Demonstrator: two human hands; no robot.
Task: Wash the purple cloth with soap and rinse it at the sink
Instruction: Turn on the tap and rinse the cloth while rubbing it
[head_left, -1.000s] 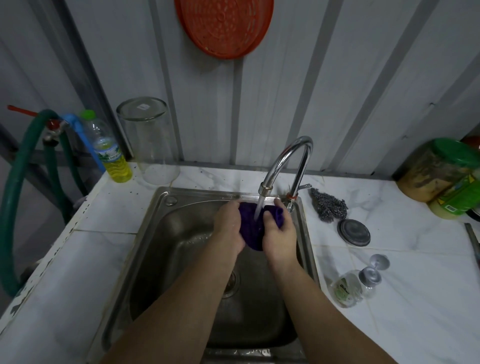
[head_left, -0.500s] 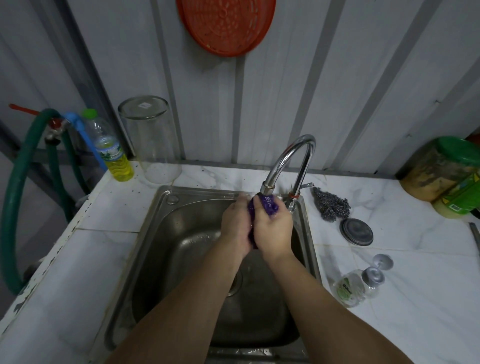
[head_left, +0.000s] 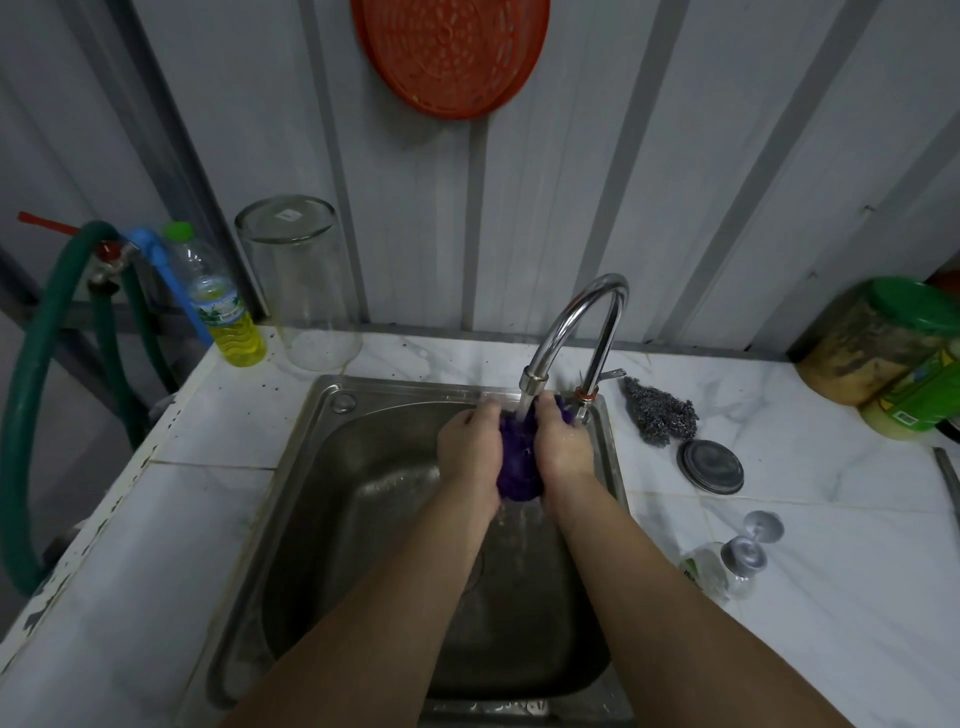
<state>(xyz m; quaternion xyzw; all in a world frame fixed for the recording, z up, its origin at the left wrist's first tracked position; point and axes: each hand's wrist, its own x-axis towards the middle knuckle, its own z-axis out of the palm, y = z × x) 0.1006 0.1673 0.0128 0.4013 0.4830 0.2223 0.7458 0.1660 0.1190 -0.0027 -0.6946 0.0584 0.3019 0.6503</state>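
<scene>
Purple cloth (head_left: 517, 460) is showing wider between the hands than half a second ago, taking the tap (head_left: 574, 322) stream. Left hand (head_left: 470, 447) and right hand (head_left: 563, 441) are both clamping it, fingers curled tight; rinsing seems to be progressing.

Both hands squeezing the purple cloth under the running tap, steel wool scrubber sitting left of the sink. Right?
Not quite. The steel wool scrubber lies on the counter to the right of the sink, just beyond the tap's base, as the head view shows. The rest holds: the left hand and right hand squeeze the purple cloth under the running tap.
</scene>
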